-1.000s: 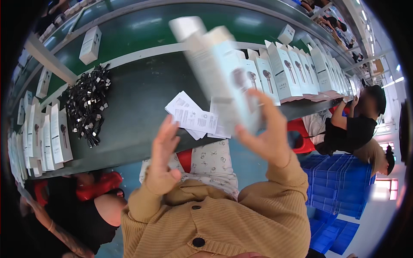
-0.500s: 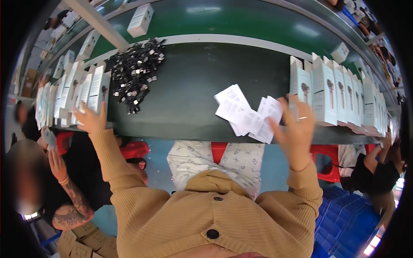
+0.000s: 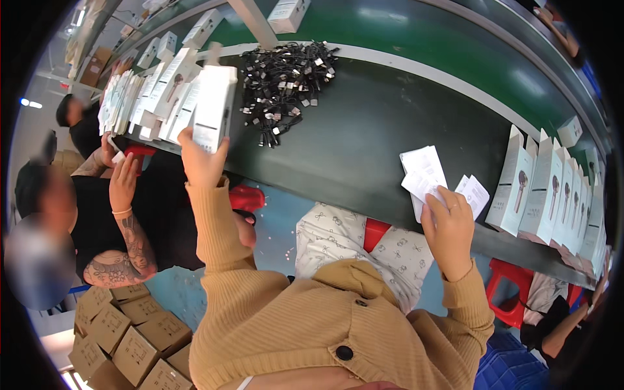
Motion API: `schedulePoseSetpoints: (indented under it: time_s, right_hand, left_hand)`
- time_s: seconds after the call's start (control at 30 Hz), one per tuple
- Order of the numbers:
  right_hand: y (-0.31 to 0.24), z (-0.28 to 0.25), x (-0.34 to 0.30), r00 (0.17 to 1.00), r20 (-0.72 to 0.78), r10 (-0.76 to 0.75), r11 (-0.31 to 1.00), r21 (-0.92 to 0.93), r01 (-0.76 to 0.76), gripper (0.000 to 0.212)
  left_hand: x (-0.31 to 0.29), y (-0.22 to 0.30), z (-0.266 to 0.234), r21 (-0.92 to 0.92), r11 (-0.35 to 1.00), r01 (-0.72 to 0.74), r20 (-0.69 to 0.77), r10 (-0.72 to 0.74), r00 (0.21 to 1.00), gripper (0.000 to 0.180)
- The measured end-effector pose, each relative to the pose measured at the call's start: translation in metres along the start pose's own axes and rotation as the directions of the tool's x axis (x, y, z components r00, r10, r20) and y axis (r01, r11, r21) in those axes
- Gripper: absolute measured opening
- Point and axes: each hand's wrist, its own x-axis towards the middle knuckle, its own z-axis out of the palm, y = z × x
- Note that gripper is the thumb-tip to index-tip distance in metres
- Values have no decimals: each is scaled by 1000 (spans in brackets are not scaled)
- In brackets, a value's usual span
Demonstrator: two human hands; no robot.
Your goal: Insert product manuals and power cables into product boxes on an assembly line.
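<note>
Black cables [image 3: 279, 84] are piled in a heap on the dark table [image 3: 364, 130]. Just to the left of the heap, a tall white box [image 3: 214, 107] is held up by the left hand [image 3: 203, 161]. Its low end is gripped, with the thumb on one side and the fingers wrapped around the other. That is what is new: in the view from half a second ago, no box is lifted by this hand, and the row is only reached for. Farther left of the heap, other boxes [image 3: 172, 84] are lined up close together. To the right of the heap, and nearer the person, white papers [image 3: 426, 166] are laid out loosely, partly on top of each other. They are touched by the right hand [image 3: 452, 224], whose fingers are bent over them; whether a sheet is pinched cannot be told. For the work, this seems to mean that both hands are used at once, one for the box and one for the papers. Far to the right of the heap, more white boxes [image 3: 546, 188] are stood in a row, with pointed flaps sticking up.
</note>
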Motion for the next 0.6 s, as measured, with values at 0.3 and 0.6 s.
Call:
schedulePoseSetpoints:
  time_s: [0.3, 0.6]
  right_hand:
    - [6, -8, 12, 983, 144, 112, 973, 185, -138, 26]
    - [15, -9, 12, 964, 206, 168, 943, 250, -218, 18]
  left_hand:
    - [-73, 37, -4, -764, 597, 246, 414, 161, 896, 70]
    - [-101, 74, 6, -820, 405, 404, 558, 411, 721, 71]
